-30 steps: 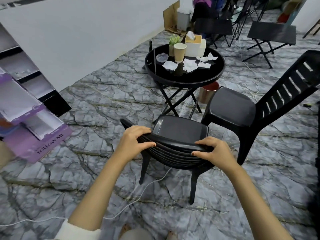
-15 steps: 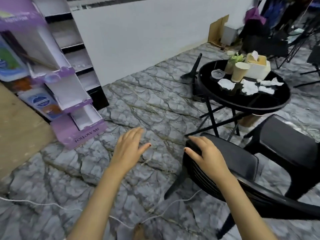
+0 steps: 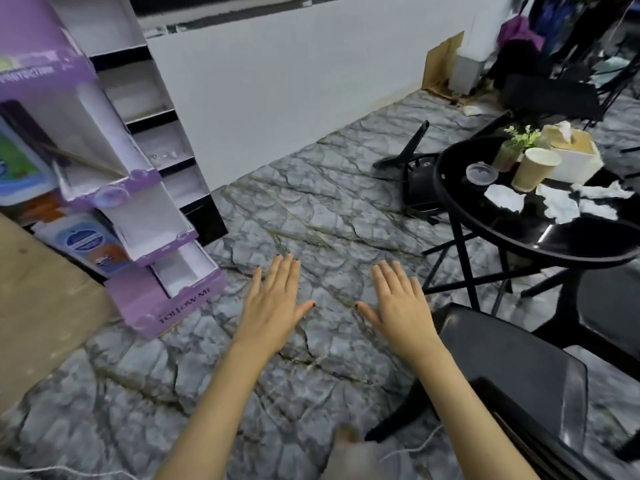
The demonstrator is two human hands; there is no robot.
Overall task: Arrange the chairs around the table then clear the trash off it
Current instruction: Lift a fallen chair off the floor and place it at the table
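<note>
Left hand (image 3: 273,308) and right hand (image 3: 398,306) released the chair (image 3: 502,368), grips wide, empty; tissues (image 3: 504,197) remain on the desk (image 3: 485,218).

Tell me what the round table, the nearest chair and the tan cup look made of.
Round table: glossy black top, probably glass or lacquer; reflections show in it. Nearest chair: moulded plastic, apparently, with satin sheen. Tan cup: matte paper, rolled rim.
</note>
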